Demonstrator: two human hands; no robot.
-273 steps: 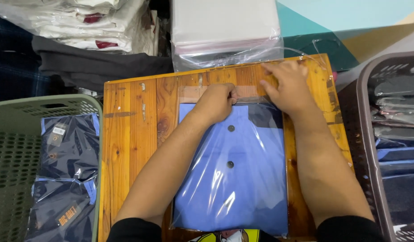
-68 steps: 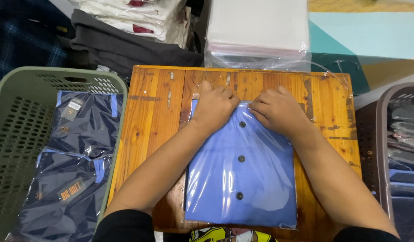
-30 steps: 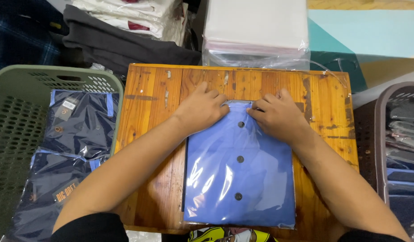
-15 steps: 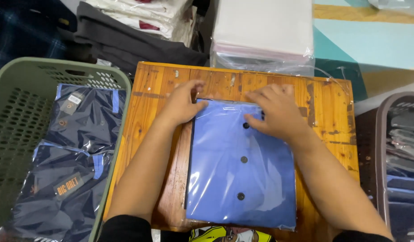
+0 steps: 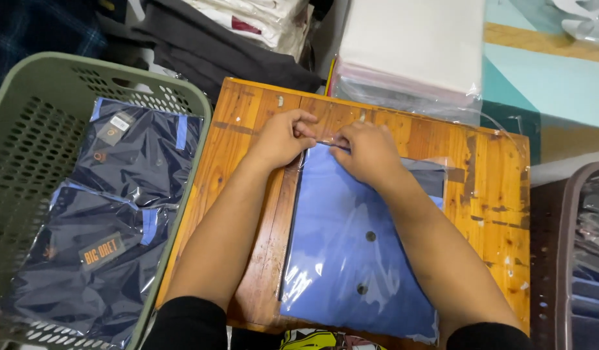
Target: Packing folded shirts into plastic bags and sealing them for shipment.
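Flanking the bagged blue shirt (image 5: 351, 259), pinched at its top edge by both hands' fingers (image 5: 306, 126): green basket (image 5: 27, 97), grey crate (image 5: 565, 259).

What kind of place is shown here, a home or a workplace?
Probably a small garment-packing workplace. Both hands, left hand and right hand, press a bagged blue shirt on a wooden table, beside a green basket of bagged dark shirts and a stack of clear bags.

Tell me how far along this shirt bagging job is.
Done: the folded blue buttoned shirt already lies inside its clear plastic bag on the wooden table, and bagged dark navy shirts fill the green plastic basket. In hand: left hand and right hand pinch the bag's top edge. Left: a stack of clear empty bags waits behind.
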